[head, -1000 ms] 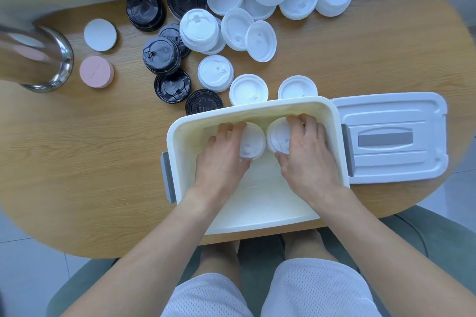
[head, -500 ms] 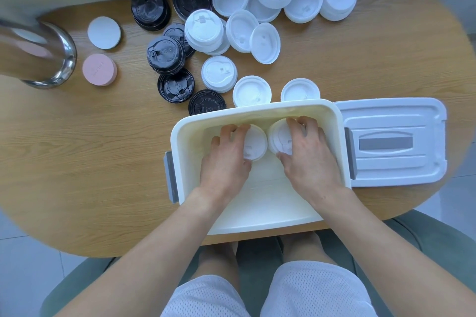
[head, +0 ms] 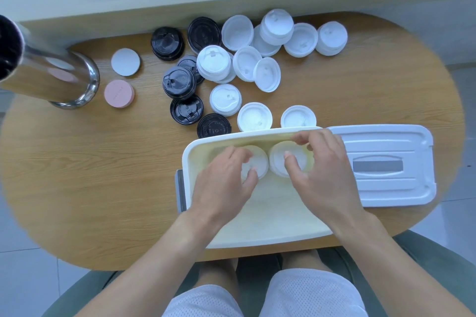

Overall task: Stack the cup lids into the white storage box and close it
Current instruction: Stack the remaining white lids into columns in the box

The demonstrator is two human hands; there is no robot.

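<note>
Head view, the only one. I see both hands inside the white storage box (head: 257,213), at its far end. The left hand (head: 226,183) rests on a white lid stack (head: 257,162), fingers loosely bent over its top; I cannot tell whether it grips or only touches. The right hand (head: 324,177) hovers over a second white lid stack (head: 280,162) just beside the first, thumb and fingers spread apart, apparently not clamped on it. The frame is motion-blurred here, so contact is uncertain.

Beyond the fingertips, outside the far wall of the box, two single white lids (head: 254,117) sit nearest. Farther out lie a cluster of white lids (head: 277,26) and, off to the left-hand side, black lids (head: 179,82). The box cover (head: 386,165) lies flat just outside the right hand, touching the box edge.

Judgement: placing step, early in the task; most lids remain on the table (head: 90,175).

Note to self on doing it well: seat each stack flat against the far wall, the two touching, so later stacks fit toward the wrists. Release only once level. Sort black and white separately, nested same way up. Keep stacks below the rim, or the cover will not close.
</note>
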